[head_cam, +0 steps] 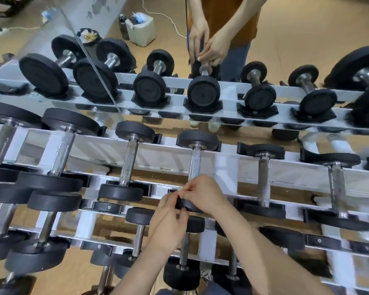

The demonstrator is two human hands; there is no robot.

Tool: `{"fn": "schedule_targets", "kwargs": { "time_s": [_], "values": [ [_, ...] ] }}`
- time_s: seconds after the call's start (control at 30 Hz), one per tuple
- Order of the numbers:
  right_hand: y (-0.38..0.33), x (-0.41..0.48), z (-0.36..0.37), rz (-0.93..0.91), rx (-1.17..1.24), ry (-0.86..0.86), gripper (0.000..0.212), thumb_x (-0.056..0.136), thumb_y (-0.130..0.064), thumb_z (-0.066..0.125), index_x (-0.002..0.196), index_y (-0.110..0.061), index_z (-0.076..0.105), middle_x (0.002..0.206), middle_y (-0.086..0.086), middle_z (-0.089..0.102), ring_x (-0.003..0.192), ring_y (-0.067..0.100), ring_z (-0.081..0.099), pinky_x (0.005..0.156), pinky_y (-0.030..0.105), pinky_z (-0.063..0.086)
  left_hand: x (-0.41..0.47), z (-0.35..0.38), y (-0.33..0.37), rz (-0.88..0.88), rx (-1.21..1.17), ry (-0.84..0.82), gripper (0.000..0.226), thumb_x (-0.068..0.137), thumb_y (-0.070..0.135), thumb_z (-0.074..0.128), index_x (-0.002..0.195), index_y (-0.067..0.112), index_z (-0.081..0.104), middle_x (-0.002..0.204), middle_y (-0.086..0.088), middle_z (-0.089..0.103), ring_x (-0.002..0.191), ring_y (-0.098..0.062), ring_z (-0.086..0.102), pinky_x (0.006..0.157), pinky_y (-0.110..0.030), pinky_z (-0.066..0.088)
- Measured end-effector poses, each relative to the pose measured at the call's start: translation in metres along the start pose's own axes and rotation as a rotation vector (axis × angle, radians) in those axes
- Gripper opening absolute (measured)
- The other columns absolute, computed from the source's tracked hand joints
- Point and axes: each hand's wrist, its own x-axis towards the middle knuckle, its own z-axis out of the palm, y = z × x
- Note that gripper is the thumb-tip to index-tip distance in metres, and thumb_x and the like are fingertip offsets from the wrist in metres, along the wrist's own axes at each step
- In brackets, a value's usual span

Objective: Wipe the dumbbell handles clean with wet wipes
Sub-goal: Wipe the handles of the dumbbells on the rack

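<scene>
A dumbbell with a knurled steel handle [196, 165] lies on the top tier of the white rack [226, 173], straight ahead of me. Both my hands meet over its near black head [188, 206], which they partly hide. My right hand [202, 194] has curled fingers that pinch a thin whitish sliver, apparently the wet wipe [183, 189], at the handle's near end. My left hand [168, 226] comes up from below, and its curled fingertips pinch at the same spot. Most of the wipe is hidden.
Several more dumbbells [128, 160] sit on the rack to both sides and on lower tiers [140, 235]. A mirror [200, 28] behind the rack reflects the dumbbells, my hands, and a white canister [140, 28] on the wooden floor.
</scene>
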Motion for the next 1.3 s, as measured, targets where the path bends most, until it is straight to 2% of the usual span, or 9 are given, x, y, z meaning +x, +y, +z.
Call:
{"fn": "schedule_targets", "kwargs": {
  "time_s": [0.13,0.23,0.33,0.5,0.63,0.87,1.03,1.2,1.3],
  "values": [
    [0.013,0.001,-0.010,0.161,-0.003,0.025,0.013,0.079,-0.030,0.075,0.083,-0.018,0.077,0.091,-0.004,0.073,0.088,0.012,0.065,0.078,0.025,0.048,0.000,-0.005,-0.013,0.061,-0.077,-0.023,0.050,0.094,0.014,0.052,0.143,0.019,0.044,0.142,0.006,0.046,0.118,-0.005,0.048,0.096,-0.008,0.027],
    [0.026,-0.005,-0.018,0.339,0.063,0.089,0.006,0.080,-0.021,0.075,0.077,-0.016,0.073,0.087,0.001,0.071,0.087,0.016,0.064,0.076,0.026,0.048,0.001,-0.005,-0.019,0.090,-0.052,-0.046,0.050,0.095,0.017,0.051,0.144,0.021,0.044,0.145,0.004,0.044,0.134,-0.015,0.038,0.111,-0.019,0.024],
    [0.013,-0.010,-0.020,0.307,0.049,0.053,0.007,0.083,-0.018,0.072,0.083,-0.013,0.076,0.086,0.003,0.071,0.083,0.015,0.062,0.074,0.027,0.049,0.005,-0.006,-0.018,0.100,-0.053,-0.075,0.051,0.094,0.017,0.051,0.145,0.017,0.043,0.144,0.000,0.044,0.133,-0.017,0.038,0.114,-0.027,0.026],
    [-0.020,-0.045,-0.027,0.168,0.322,0.001,0.007,0.082,-0.019,0.075,0.085,-0.013,0.076,0.083,0.003,0.071,0.075,0.011,0.062,0.067,0.024,0.051,-0.002,-0.022,0.004,0.095,-0.289,-0.080,0.028,0.097,0.030,0.054,0.124,0.034,0.060,0.116,0.017,0.058,0.107,-0.003,0.055,0.086,-0.014,0.040],
    [-0.019,-0.081,-0.043,0.163,0.922,0.004,0.017,0.080,-0.015,0.076,0.094,-0.007,0.072,0.092,0.009,0.071,0.082,0.019,0.065,0.067,0.025,0.050,-0.006,-0.033,0.027,-0.071,-0.718,-0.079,0.014,0.090,0.033,0.066,0.103,0.030,0.070,0.090,0.005,0.073,0.090,-0.012,0.067,0.085,-0.033,0.053],
    [0.005,-0.123,-0.064,0.136,1.124,0.054,0.006,0.085,-0.016,0.069,0.082,-0.011,0.069,0.076,0.007,0.065,0.068,0.017,0.058,0.068,0.032,0.043,-0.022,-0.031,0.064,-0.366,-1.466,-0.391,0.015,0.093,0.010,0.057,0.103,0.000,0.062,0.102,-0.017,0.071,0.094,-0.028,0.070,0.075,-0.036,0.059],
    [0.043,-0.145,-0.078,0.072,1.047,0.074,0.008,0.091,-0.011,0.064,0.086,-0.009,0.069,0.076,0.008,0.060,0.065,0.015,0.050,0.062,0.026,0.039,-0.039,0.002,0.095,-0.397,-1.385,-0.302,0.025,0.096,0.018,0.055,0.111,-0.001,0.062,0.105,-0.020,0.071,0.098,-0.031,0.068,0.093,-0.046,0.050],
    [0.096,-0.182,-0.109,0.096,0.929,-0.094,0.019,0.082,-0.002,0.072,0.100,-0.007,0.075,0.102,0.021,0.070,0.085,0.024,0.056,0.075,0.029,0.043,-0.064,0.040,0.138,-0.350,-1.286,-0.219,0.013,0.098,0.012,0.053,0.090,0.005,0.061,0.079,-0.013,0.067,0.073,-0.024,0.063,0.074,-0.039,0.049],
    [0.128,-0.198,-0.127,0.173,0.990,0.036,0.013,0.086,-0.002,0.066,0.084,-0.012,0.076,0.086,0.009,0.069,0.078,0.021,0.055,0.072,0.031,0.043,-0.075,0.066,0.157,-0.376,-1.225,-0.131,0.017,0.100,0.014,0.050,0.087,0.009,0.059,0.066,-0.004,0.063,0.054,-0.013,0.059,0.051,-0.026,0.046]
  ]
}}
